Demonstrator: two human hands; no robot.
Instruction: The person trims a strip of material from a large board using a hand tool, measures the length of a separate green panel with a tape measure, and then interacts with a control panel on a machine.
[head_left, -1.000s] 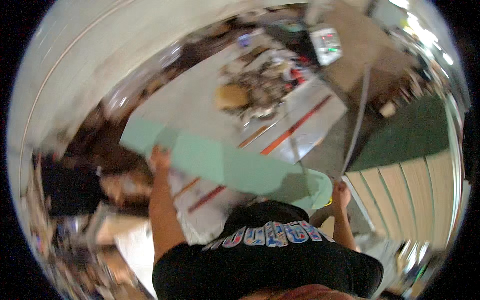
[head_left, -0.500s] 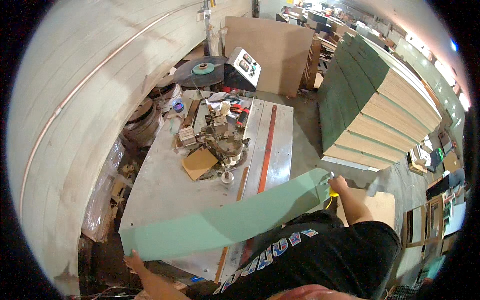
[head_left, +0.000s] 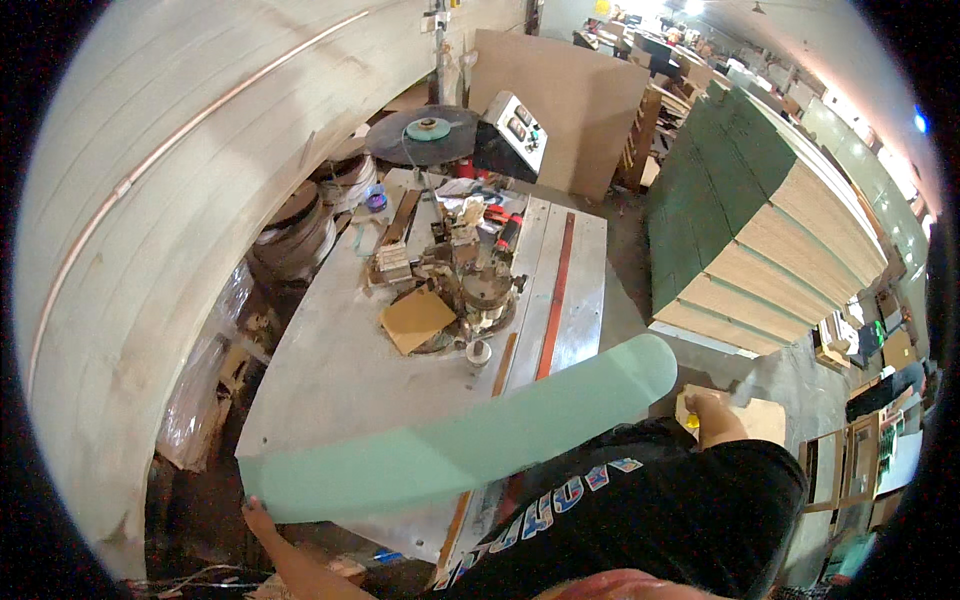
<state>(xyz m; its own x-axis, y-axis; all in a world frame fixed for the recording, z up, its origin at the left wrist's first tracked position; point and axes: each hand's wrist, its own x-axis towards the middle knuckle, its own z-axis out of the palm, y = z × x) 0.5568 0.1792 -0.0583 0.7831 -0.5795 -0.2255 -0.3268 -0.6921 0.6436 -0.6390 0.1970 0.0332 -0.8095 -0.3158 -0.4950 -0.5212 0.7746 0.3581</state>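
A long pale green board [head_left: 470, 430] with a rounded right end lies across the near part of the metal machine table [head_left: 330, 350]. My left hand [head_left: 259, 517] grips the board's near left corner. My right hand [head_left: 708, 415] is apart from the board, beyond its rounded end and closer to my body. Its fingers are closed on a small tool with a yellow part [head_left: 692, 421]; most of this tool is hidden, so its exact kind is unclear.
An edge-banding machine head [head_left: 485, 295] stands mid-table, with a brown board piece [head_left: 417, 320] beside it. Behind are a round reel plate [head_left: 425, 135] and a control box [head_left: 515, 135]. A tall stack of green-faced boards [head_left: 745, 220] rises at right.
My right hand has drawn away from the board's rounded end, to the right and toward me, with the yellow tool. My left hand stays at the corner. The view has shifted slightly.
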